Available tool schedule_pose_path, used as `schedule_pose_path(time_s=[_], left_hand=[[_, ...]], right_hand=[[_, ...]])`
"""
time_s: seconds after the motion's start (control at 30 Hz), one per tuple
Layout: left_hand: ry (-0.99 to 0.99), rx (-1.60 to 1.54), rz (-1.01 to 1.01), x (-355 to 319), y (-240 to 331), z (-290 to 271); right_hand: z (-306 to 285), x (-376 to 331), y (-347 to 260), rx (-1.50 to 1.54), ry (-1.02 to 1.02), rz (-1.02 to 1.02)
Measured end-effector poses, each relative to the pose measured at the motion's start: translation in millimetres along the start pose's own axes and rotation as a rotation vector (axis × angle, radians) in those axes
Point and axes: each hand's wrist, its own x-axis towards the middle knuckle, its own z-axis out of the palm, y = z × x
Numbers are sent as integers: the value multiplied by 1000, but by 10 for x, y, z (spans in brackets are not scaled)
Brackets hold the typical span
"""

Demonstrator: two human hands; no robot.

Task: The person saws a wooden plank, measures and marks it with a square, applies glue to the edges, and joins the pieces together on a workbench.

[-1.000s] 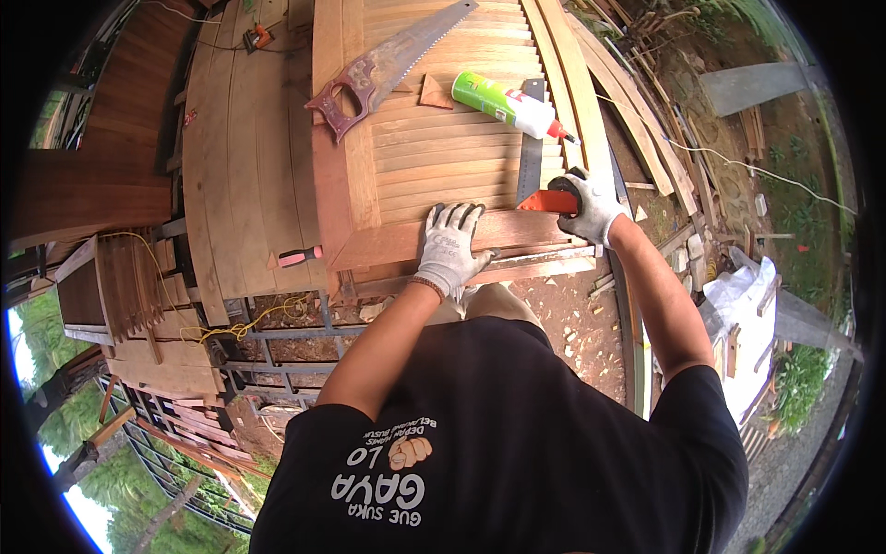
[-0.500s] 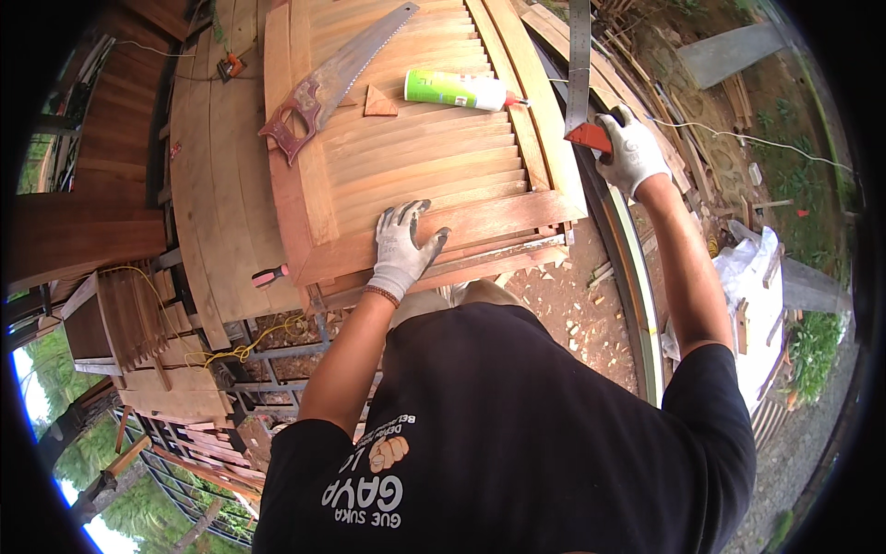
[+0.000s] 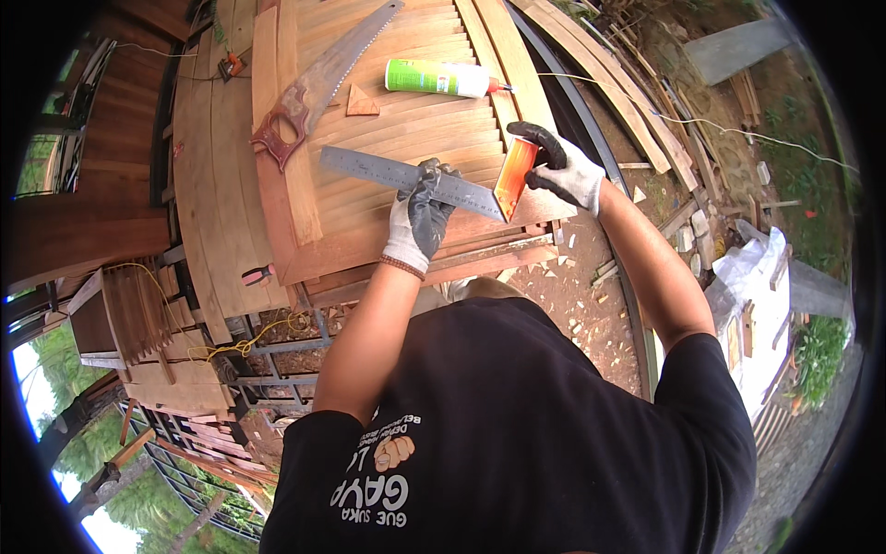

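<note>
Over the near part of a slatted wooden shutter panel point(image 3: 406, 120) I hold a try square point(image 3: 365, 169) with a steel ruled blade and an orange stock point(image 3: 515, 177). My left hand point(image 3: 420, 217), in a white and dark grey work glove, is closed round the blade near its middle. Gloved alike, my right hand point(image 3: 570, 174) grips the orange stock between thumb and fingers. On the panel beyond lie a handsaw point(image 3: 337, 69) with a wooden handle, a small triangular wood offcut point(image 3: 362, 102), and a green and white glue bottle point(image 3: 438, 78) with a red cap.
A pink and black handled tool point(image 3: 258, 274) rests on the boards point(image 3: 208, 185) left of the panel. Long timber strips point(image 3: 600, 74) lie along the right side. Wood chips point(image 3: 591, 314) litter the ground. A yellow cord point(image 3: 245, 347) coils at lower left.
My right hand has brought the try square leftward over the panel from its right side. My left hand has lifted off the panel's near rail and taken hold of the blade.
</note>
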Motion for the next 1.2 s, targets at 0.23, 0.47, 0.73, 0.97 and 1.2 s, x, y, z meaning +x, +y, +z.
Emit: schedule_pose_path(time_s=[0.23,0.47,0.73,0.97,1.2], left_hand=[[92,198,-252,-28,-224,52],[27,2121,810,-155,244,156],[-113,2243,59,353,338,-6],[-169,2273,62,416,342,-54],[-182,2294,7,415,338,-53]], right_hand=[[-421,652,161,-5,43,121],[-738,951,413,-292,-62,36],[-591,1041,623,-610,119,-16],[-509,809,628,-1125,316,-178],[-613,670,988,-1083,434,-193]])
